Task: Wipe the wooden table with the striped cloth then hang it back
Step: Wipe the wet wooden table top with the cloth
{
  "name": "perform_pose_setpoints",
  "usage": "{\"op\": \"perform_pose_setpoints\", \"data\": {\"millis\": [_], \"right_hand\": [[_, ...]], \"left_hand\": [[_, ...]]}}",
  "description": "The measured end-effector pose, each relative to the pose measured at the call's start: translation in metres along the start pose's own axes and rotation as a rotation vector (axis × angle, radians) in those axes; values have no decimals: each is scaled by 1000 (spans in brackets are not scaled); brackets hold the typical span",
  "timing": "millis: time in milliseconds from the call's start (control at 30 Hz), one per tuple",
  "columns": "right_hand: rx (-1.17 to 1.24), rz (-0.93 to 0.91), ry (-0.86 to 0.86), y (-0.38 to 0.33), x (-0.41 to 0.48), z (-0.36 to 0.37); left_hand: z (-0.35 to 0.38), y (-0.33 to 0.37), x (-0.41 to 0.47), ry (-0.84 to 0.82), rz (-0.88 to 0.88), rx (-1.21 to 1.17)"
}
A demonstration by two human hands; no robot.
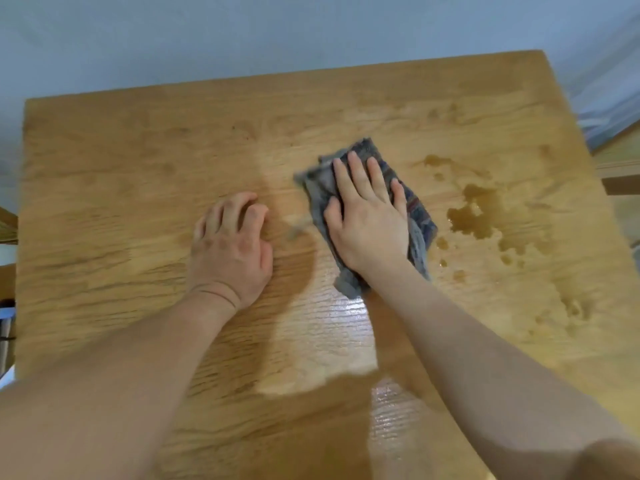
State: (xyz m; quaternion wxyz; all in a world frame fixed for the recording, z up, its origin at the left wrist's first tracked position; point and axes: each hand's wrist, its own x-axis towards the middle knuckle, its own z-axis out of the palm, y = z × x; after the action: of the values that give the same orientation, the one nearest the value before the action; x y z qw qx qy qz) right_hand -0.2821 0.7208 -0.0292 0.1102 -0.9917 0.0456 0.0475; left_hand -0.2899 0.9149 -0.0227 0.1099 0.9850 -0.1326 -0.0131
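The right hand (367, 223) is laid flat, palm down, on the striped cloth (420, 216), with its fingers straight and slightly spread and the thumb stretched out to the left. Nothing is gripped; the cloth is simply pressed against the tabletop (121, 168) under the palm and fingers. The cloth is crumpled into a rough oblong near the middle of the tabletop, a little to the right, and its grey and dark striped edges are seen around the hand on all sides.

The left hand (230, 244) is set on the bare wood just beside the cloth, apart from it. Its fingers are bent at the knuckles, the fingertips are rested on the surface, and nothing is held.

To the right of the cloth, brownish puddles (474, 216) and smaller drops are scattered over the wood, the nearest drops being just beside the cloth's right edge. A wet, shiny patch (349, 327) is seen between the two forearms, nearer the person. Beyond the far edge of the tabletop a pale wall (242, 36) is seen.
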Motion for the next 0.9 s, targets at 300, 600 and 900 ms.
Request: {"op": "perform_pose_setpoints", "data": {"millis": [300, 600, 900], "right_hand": [[-33, -83, -13, 49, -146, 4], [29, 14, 52, 0, -124, 18], [16, 304, 121, 78, -118, -2]], "left_hand": [[1, 4, -5, 18, -4, 11], [2, 14, -11, 45, -25, 35], [28, 100, -54, -10, 34, -47]]}}
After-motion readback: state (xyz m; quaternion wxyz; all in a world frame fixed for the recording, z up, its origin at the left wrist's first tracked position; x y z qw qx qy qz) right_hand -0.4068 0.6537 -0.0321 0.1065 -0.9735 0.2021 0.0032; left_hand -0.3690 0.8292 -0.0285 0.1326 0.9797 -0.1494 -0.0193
